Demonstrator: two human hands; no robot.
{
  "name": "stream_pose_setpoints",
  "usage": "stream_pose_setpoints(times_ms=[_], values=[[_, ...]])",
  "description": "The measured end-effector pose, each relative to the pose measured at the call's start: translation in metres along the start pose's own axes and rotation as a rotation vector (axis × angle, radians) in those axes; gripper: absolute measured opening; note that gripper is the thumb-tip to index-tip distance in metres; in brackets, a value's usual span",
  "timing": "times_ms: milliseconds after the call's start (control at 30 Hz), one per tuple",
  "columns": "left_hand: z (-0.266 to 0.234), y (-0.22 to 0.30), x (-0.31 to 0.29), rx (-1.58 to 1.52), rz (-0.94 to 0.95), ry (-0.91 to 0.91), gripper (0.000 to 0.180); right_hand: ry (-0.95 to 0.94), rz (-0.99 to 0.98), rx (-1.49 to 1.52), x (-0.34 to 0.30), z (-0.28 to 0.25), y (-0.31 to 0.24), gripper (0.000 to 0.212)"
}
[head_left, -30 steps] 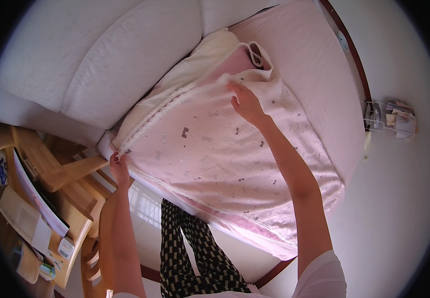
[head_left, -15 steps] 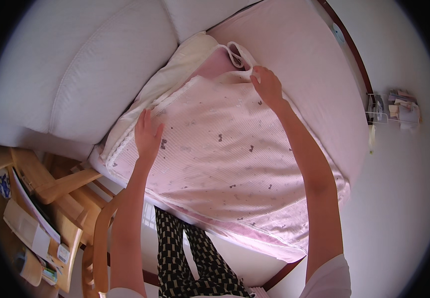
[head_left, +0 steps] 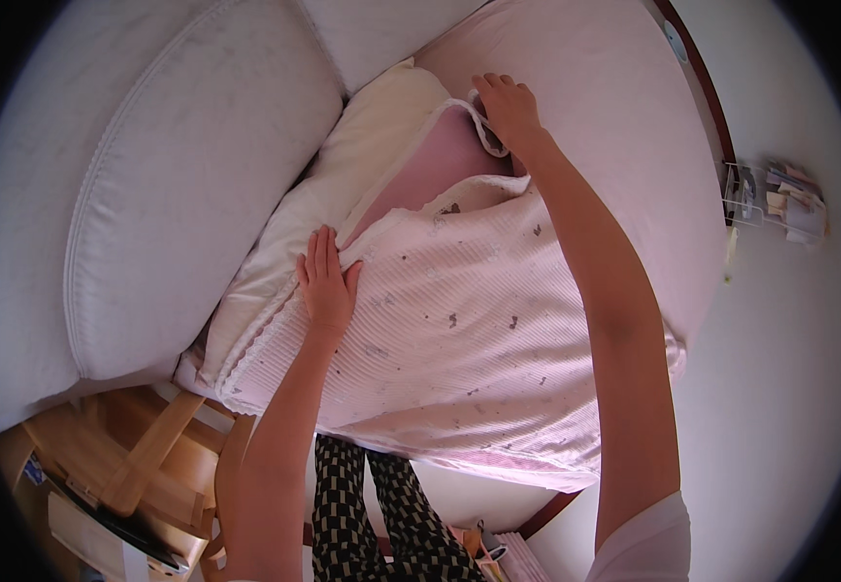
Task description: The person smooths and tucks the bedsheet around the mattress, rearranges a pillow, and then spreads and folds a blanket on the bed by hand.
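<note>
A pink ribbed quilt with small dark bow prints and white lacy trim lies spread over a bed. At its far end a plain, darker pink piece with white trim shows, its edge rumpled into a loop. My left hand lies flat on the quilt near the lacy edge, fingers stretched out and holding nothing. Farther off and to the right, my right hand has its fingers bent over the white-trimmed edge at the far corner; its thumb is hidden. A cream pillow sits along the left side, partly under the cloth.
Grey padded cushions rise along the left. A pink sheet covers the bed on the right, beside a white wall with a wire rack of papers. A wooden chair stands at lower left. Bags and striped cloth lie by my legs.
My right hand has moved farther away, from the ribbed quilt's edge to the looped trim. My left hand has shifted right and settled by the lacy border. More plain pink cloth shows.
</note>
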State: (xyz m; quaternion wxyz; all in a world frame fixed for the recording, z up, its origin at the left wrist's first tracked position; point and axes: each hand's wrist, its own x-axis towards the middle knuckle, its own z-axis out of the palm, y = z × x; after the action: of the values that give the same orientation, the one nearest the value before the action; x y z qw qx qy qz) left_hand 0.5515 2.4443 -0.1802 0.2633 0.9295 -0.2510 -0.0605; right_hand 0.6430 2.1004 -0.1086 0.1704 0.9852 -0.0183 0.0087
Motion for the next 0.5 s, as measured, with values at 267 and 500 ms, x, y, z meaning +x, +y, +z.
stream_pose_setpoints(times_ms=[267,500], values=[[0.026,-0.024,0.000,-0.040,-0.012,-0.096,0.058,-0.482,-0.235,-0.244,0.037,0.042,0.005,0.019],[0.035,-0.028,-0.005,0.007,-0.053,-0.142,0.064,-0.270,0.792,0.091,0.060,-0.002,0.135,0.031]])
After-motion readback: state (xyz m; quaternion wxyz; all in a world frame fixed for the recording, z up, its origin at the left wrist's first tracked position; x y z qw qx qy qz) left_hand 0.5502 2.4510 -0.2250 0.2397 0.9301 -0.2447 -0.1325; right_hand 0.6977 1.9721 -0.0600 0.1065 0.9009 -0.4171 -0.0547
